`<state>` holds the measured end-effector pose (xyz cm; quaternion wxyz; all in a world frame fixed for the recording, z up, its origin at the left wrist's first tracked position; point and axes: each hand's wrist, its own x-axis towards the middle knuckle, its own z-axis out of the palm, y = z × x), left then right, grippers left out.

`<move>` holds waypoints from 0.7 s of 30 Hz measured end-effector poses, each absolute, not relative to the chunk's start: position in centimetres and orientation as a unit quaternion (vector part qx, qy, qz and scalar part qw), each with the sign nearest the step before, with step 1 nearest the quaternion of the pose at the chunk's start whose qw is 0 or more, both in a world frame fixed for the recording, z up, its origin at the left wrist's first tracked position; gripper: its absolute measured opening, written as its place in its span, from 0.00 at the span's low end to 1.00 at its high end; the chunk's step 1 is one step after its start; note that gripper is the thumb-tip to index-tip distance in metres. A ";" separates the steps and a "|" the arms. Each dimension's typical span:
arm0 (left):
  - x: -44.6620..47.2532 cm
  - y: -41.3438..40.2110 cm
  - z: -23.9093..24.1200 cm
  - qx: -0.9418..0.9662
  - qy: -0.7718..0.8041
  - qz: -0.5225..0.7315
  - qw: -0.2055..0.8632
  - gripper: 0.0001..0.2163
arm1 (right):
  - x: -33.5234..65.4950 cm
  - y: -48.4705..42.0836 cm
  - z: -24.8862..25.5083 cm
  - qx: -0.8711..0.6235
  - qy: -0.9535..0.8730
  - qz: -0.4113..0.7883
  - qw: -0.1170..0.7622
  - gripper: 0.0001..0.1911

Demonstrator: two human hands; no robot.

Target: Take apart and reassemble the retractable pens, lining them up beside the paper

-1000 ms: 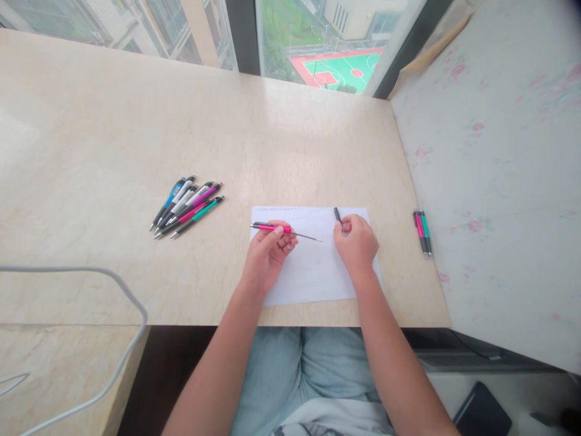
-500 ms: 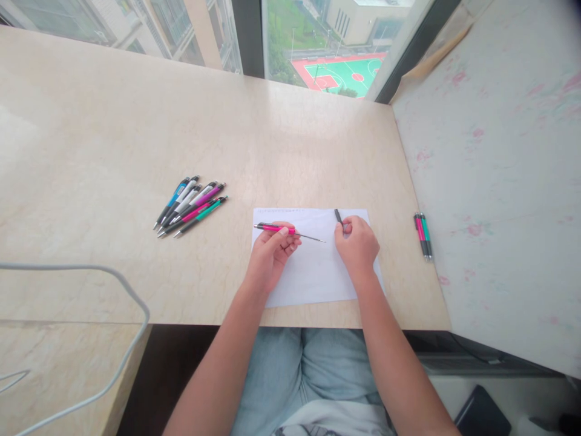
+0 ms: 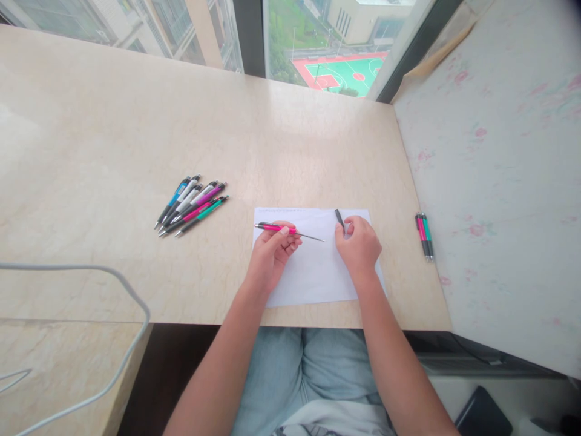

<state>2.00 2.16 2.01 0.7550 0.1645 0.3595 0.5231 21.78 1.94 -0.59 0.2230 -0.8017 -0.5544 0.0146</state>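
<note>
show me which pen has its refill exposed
The pink pen in the left hand: its refill sticks out bare. The pens in the pile and the pair by the wall show no bare refill.

The one view looks from the person's head, forward and steeply down across the counter (image 3: 290, 145). It sits close, taking in the lap (image 3: 281, 363) on the near side, the left hand (image 3: 271, 254) and right hand (image 3: 360, 245) midway, and the window (image 3: 295, 36) on the far side.
</note>
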 end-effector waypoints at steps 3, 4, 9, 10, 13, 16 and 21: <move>2.0 2.1 2.0 0.167 0.362 0.522 0.754 0.09 | 21.9 1.9 -0.6 -0.798 -0.555 0.008 0.234 0.09; 2.0 2.1 2.0 0.167 0.363 0.522 0.753 0.09 | 21.9 1.9 -0.5 -0.794 -0.557 0.006 0.243 0.09; 2.1 2.1 2.0 0.170 0.367 0.520 0.752 0.08 | 21.4 0.9 1.2 -0.720 -0.592 0.066 0.356 0.11; 2.1 2.1 2.0 0.174 0.369 0.520 0.750 0.08 | 21.1 0.6 1.7 -0.692 -0.604 0.098 0.383 0.13; 2.2 2.0 2.0 0.195 0.376 0.517 0.744 0.07 | 19.8 -0.4 3.0 -0.617 -0.646 0.189 0.409 0.12; 2.3 1.9 1.9 0.222 0.377 0.513 0.738 0.07 | 18.8 -0.9 3.6 -0.588 -0.674 0.198 0.401 0.09; 2.3 1.8 1.7 0.275 0.380 0.498 0.729 0.07 | 18.6 -1.0 4.1 -0.603 -0.664 0.170 0.409 0.08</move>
